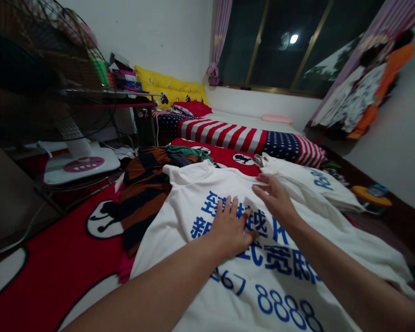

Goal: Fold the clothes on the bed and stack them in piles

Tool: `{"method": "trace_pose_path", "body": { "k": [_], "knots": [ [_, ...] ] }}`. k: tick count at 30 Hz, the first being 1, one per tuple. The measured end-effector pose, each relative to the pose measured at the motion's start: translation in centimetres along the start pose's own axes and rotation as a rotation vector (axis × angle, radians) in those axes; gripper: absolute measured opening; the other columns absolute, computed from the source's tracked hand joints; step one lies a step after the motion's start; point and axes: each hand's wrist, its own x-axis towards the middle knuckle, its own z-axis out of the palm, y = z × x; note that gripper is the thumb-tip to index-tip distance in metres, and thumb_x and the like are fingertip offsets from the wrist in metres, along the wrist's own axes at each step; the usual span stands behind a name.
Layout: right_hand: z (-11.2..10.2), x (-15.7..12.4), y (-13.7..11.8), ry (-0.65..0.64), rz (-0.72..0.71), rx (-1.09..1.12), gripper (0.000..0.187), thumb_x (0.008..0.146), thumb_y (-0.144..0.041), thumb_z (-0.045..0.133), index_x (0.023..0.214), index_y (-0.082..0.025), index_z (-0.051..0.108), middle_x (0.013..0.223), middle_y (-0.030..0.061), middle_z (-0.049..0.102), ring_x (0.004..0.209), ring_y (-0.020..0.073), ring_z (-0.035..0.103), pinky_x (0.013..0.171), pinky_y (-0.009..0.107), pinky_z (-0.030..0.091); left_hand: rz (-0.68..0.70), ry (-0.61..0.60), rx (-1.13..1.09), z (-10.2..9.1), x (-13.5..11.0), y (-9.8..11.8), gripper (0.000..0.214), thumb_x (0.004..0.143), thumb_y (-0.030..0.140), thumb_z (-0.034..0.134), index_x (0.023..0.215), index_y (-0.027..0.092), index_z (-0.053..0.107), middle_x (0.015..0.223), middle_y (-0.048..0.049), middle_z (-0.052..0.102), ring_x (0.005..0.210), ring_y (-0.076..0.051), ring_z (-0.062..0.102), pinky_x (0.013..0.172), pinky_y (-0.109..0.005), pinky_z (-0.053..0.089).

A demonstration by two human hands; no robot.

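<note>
A white T-shirt with blue printed characters and numbers (283,295) lies spread flat on the red bed cover (62,258). My left hand (231,226) rests flat on the print, fingers stretched out and open. My right hand (275,196) lies just beyond it on the same shirt, fingers extended toward the left and open, holding nothing. A second white shirt with blue print (314,182) lies folded at the far right, beside the spread shirt.
An orange and black striped garment (141,193) lies left of the shirt, with green cloth (186,151) behind it. A standing fan (79,159) is at the left. A stars-and-stripes blanket (242,136), yellow pillows (169,87), hanging clothes (370,92) and a window lie beyond.
</note>
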Motion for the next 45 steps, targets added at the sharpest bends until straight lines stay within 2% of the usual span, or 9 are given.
{"method": "trace_pose_path", "body": {
  "k": [4,11,15,18,22,29,34,40,45],
  "knots": [
    [3.2,-4.9,-3.0,-0.097,0.131,0.178,0.054,0.074,-0.046,0.065,0.119,-0.020,0.049,0.124,0.0137,0.056,0.097,0.0251,0.064,0.076,0.038,0.055,0.023,-0.056,0.039,-0.3,0.1,0.0,0.068,0.090,0.057,0.036,0.147,0.019,0.034,0.156,-0.0140,0.022,0.144,-0.037,0.011,0.115,-0.057,0.008],
    [4.6,-7.7,0.0,0.143,0.265,0.509,0.044,0.071,-0.040,0.066,0.106,-0.019,0.049,0.115,0.0113,0.058,0.092,0.0228,0.066,0.079,0.038,0.055,0.167,-0.174,-0.023,-2.0,0.5,-2.5,0.053,0.087,0.052,0.049,0.129,0.021,0.058,0.155,-0.0132,0.023,0.143,-0.037,0.016,0.114,-0.052,0.016],
    [4.3,-7.7,0.5,0.112,0.241,0.560,0.039,0.069,-0.038,0.069,0.100,-0.018,0.057,0.104,0.0080,0.064,0.087,0.0210,0.067,0.074,0.034,0.056,0.243,-0.301,-0.229,-5.9,1.7,-6.2,0.050,0.080,0.042,0.063,0.125,0.020,0.061,0.138,-0.0110,0.053,0.126,-0.026,0.049,0.104,-0.032,0.038],
    [4.5,-7.6,0.6,0.105,0.227,0.544,0.035,0.068,-0.037,0.069,0.095,-0.017,0.061,0.101,0.0075,0.067,0.083,0.0205,0.068,0.069,0.031,0.055,-0.076,-0.014,-0.262,-9.9,2.2,-8.8,0.040,0.086,0.039,0.054,0.115,0.015,0.067,0.101,-0.0100,0.072,0.093,-0.023,0.067,0.084,-0.030,0.049],
    [4.8,-7.6,0.8,0.061,0.216,0.487,0.029,0.072,-0.034,0.064,0.095,-0.017,0.062,0.086,0.0061,0.070,0.075,0.0184,0.068,0.067,0.029,0.054,-0.583,0.410,0.064,-14.4,1.0,-11.1,0.033,0.089,0.041,0.048,0.107,0.021,0.067,0.106,-0.0092,0.070,0.100,-0.027,0.063,0.083,-0.037,0.047],
    [5.0,-7.7,0.9,0.028,0.170,0.443,0.023,0.073,-0.028,0.061,0.093,-0.016,0.062,0.086,0.0048,0.069,0.072,0.0160,0.067,0.065,0.026,0.051,-0.836,0.235,0.116,-15.2,-0.4,-14.0,0.075,0.070,0.078,0.051,0.087,0.007,0.065,0.108,-0.0309,0.062,0.104,-0.048,0.057,0.079,-0.055,0.044],
    [5.0,-7.8,0.8,0.001,0.153,0.439,0.021,0.072,-0.027,0.060,0.091,-0.016,0.063,0.086,0.0037,0.068,0.072,0.0154,0.067,0.066,0.027,0.052,-0.722,0.147,0.072,-14.8,0.5,-14.2,0.053,0.070,0.068,0.061,0.071,0.015,0.061,0.093,-0.0205,0.067,0.093,-0.039,0.061,0.072,-0.042,0.045],
    [5.0,-7.7,0.6,0.079,0.199,0.531,0.031,0.071,-0.036,0.066,0.094,-0.017,0.061,0.091,0.0046,0.067,0.070,0.0155,0.066,0.061,0.027,0.053,-0.372,0.445,-0.064,-13.0,1.4,-8.3,0.029,0.077,0.044,0.064,0.084,0.016,0.065,0.085,-0.0085,0.068,0.081,-0.023,0.062,0.070,-0.029,0.046],
    [4.4,-7.4,0.7,0.383,0.322,0.669,0.046,0.069,-0.046,0.068,0.104,-0.020,0.056,0.109,0.0068,0.061,0.076,0.0150,0.063,0.058,0.026,0.053,0.266,-0.222,-0.547,-9.9,1.6,-3.9,0.032,0.076,0.039,0.065,0.098,0.016,0.072,0.094,-0.0053,0.072,0.083,-0.018,0.065,0.070,-0.022,0.047]
  ]
}}
